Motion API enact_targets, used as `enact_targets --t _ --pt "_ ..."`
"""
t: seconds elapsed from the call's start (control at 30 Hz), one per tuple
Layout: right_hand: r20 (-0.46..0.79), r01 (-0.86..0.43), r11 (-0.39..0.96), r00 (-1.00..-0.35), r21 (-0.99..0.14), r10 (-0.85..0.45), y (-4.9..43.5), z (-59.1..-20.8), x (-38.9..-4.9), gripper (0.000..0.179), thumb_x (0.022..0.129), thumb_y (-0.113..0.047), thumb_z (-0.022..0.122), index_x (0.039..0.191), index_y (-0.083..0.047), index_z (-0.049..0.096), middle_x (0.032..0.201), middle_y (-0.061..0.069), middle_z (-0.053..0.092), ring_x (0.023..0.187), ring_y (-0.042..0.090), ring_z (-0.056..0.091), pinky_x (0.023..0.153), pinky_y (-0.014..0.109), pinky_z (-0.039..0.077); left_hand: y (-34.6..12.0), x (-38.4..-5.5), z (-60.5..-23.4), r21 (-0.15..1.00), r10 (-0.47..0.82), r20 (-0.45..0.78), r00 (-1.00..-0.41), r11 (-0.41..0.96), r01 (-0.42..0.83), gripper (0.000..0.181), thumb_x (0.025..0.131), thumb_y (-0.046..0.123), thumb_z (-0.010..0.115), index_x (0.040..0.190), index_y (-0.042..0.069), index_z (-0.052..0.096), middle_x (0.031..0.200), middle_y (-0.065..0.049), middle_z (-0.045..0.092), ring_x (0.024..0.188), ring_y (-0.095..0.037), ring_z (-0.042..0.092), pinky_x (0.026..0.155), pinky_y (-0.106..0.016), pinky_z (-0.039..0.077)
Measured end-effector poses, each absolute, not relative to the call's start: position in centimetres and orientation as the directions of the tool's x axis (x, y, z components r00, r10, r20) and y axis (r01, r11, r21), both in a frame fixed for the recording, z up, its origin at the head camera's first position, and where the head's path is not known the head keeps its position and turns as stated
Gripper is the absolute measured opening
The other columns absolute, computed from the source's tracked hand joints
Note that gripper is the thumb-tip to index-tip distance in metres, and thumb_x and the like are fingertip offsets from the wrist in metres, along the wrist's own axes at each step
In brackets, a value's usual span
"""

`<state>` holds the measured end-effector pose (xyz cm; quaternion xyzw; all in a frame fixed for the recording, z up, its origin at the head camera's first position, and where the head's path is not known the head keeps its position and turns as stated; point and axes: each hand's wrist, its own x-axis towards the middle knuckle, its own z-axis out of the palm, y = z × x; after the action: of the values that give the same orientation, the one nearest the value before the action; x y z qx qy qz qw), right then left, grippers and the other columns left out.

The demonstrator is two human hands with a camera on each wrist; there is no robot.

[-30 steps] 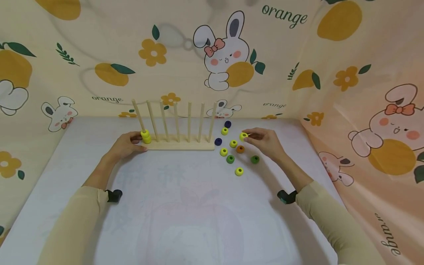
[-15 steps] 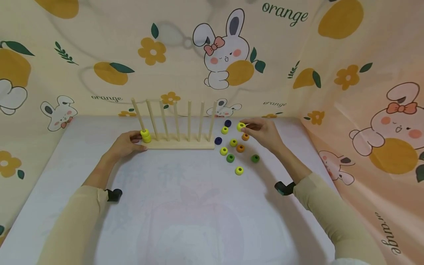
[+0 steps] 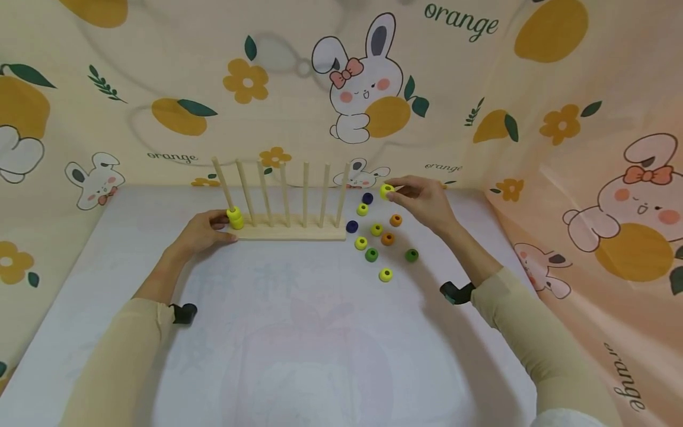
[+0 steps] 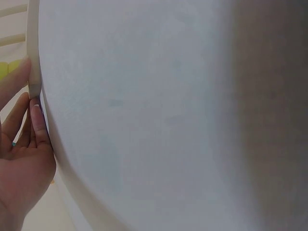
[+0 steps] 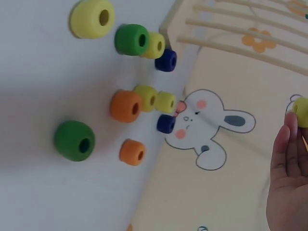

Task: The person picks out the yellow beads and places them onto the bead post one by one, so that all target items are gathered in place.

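My right hand (image 3: 427, 203) pinches a yellow bead (image 3: 386, 191) between thumb and fingers, raised above the table behind the loose beads. That bead also shows at the edge of the right wrist view. On the left, my left hand (image 3: 198, 235) grips the end of a wooden peg stand (image 3: 293, 235) with a row of upright pegs. Its thumb lies along the front of the base in the left wrist view. Yellow beads (image 3: 235, 218) sit stacked on the leftmost peg; the other pegs are bare.
Right of the stand lie several loose beads: yellow (image 3: 386, 274), green (image 3: 411, 255), orange (image 3: 395, 220) and dark blue (image 3: 352, 226). A white cloth (image 3: 299, 332) covers the table. Patterned fabric (image 3: 288, 118) rises behind it and along the right side.
My right hand has lifted the yellow bead up and slightly left, away from the pile, uncovering an orange bead. The left hand and the stand have stayed put.
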<state>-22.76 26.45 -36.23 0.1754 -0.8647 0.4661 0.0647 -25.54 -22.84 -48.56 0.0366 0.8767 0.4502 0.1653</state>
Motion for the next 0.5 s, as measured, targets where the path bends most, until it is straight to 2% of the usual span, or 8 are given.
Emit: enact_targets --t 0.23,0.5 --pt "0.297 -0.397 0.501 -0.916 -0.769 -0.271 25.7 -35.1 -23.3 0.03 0.089 -0.021 0.076 0.117 -0.011 0.073 0.105 0.004 0.072 0.085 0.017 0.069 0.074 0.022 0.058 -22.8 -25.4 -48.5 0.805 0.218 -0.254 -0.942 0.587 -0.081 0.084 0.085 0.018 0.08 0.151 -0.004 0.033 0.144 -0.024 0.046 0.133 -0.039 0.044 0.114 -0.05 0.035" --pt "0.31 -0.426 0.492 -0.901 -0.759 -0.302 24.6 -34.1 -24.2 0.03 0.091 -0.02 0.074 0.119 -0.011 0.073 0.107 0.004 0.072 0.088 0.023 0.068 0.075 0.022 0.056 -22.8 -25.4 -48.3 0.818 0.223 -0.251 -0.942 0.57 -0.083 0.083 0.085 0.016 0.08 0.152 -0.003 0.033 0.144 -0.024 0.046 0.132 -0.038 0.044 0.114 -0.049 0.035"
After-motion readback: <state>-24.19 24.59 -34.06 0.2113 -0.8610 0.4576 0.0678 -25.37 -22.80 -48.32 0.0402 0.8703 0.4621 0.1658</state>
